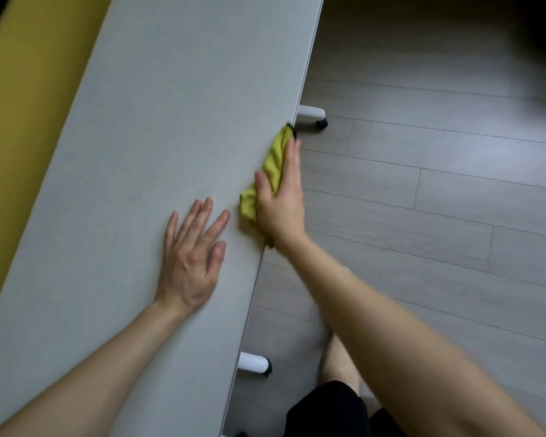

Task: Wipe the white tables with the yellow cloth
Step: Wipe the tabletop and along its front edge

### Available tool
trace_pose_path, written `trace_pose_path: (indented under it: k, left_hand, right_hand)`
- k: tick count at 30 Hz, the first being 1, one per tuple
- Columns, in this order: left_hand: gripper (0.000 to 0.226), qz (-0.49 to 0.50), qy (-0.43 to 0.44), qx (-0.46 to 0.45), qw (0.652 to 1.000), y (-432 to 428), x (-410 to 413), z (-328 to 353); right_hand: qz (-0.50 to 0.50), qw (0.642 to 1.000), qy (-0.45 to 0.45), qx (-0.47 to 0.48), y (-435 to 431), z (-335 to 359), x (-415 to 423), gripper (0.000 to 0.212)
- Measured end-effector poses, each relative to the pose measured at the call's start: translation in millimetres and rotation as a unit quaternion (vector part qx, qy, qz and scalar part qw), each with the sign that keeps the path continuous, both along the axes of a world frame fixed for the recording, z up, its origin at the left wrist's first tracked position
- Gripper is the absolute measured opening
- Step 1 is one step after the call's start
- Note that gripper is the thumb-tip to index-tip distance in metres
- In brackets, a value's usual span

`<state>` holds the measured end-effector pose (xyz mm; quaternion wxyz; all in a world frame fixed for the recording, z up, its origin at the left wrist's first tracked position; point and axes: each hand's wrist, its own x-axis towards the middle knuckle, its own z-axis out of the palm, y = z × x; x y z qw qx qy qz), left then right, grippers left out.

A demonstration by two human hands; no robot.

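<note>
A long white table (pixel 158 127) runs from the bottom left to the top centre of the head view. The yellow cloth (pixel 273 162) lies folded over the table's right edge. My right hand (pixel 281 197) presses the cloth against that edge with straight fingers, thumb on the tabletop and fingers down the side. My left hand (pixel 193 250) rests flat on the tabletop just left of the cloth, fingers spread, holding nothing.
Grey wood-look floor (pixel 423 200) lies to the right of the table. Two white table feet with black castors (pixel 311 116) (pixel 254 364) stick out below the edge. A yellow surface (pixel 22 105) runs along the table's left side. My legs show at the bottom.
</note>
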<state>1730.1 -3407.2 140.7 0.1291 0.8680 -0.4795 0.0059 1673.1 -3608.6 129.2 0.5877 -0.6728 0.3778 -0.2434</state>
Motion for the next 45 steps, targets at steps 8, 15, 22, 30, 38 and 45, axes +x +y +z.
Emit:
trace_pose_path:
  k: [8,15,22,30,38,45]
  left_hand:
    - [0.050,0.010,-0.016,-0.025,1.000,1.5,1.2,-9.2]
    - [0.051,0.008,-0.015,-0.026,1.000,2.0,2.5,-11.6]
    - [0.049,0.017,-0.013,-0.029,0.999,0.6,1.9,-10.8]
    - [0.051,0.010,-0.010,-0.030,0.999,1.7,2.4,-12.5]
    - [0.050,0.015,-0.009,-0.024,1.000,-0.2,1.6,-10.0]
    - [0.051,0.010,-0.019,-0.020,1.000,1.8,1.0,-11.5]
  right_hand:
    - [-0.024,0.999,-0.024,0.005,69.3,-2.8,-38.6,0.076]
    - [0.048,0.998,-0.030,0.016,115.5,0.3,-82.9,0.081]
    - [-0.021,1.000,-0.015,-0.006,-9.3,-7.9,11.9,0.078]
    - [0.001,0.999,-0.033,0.021,166.1,9.4,-109.4,0.079]
    - [-0.007,1.000,-0.017,-0.013,-41.3,-8.7,27.7,0.080]
    - [0.011,0.999,-0.052,0.004,92.1,-13.4,-60.2,0.080]
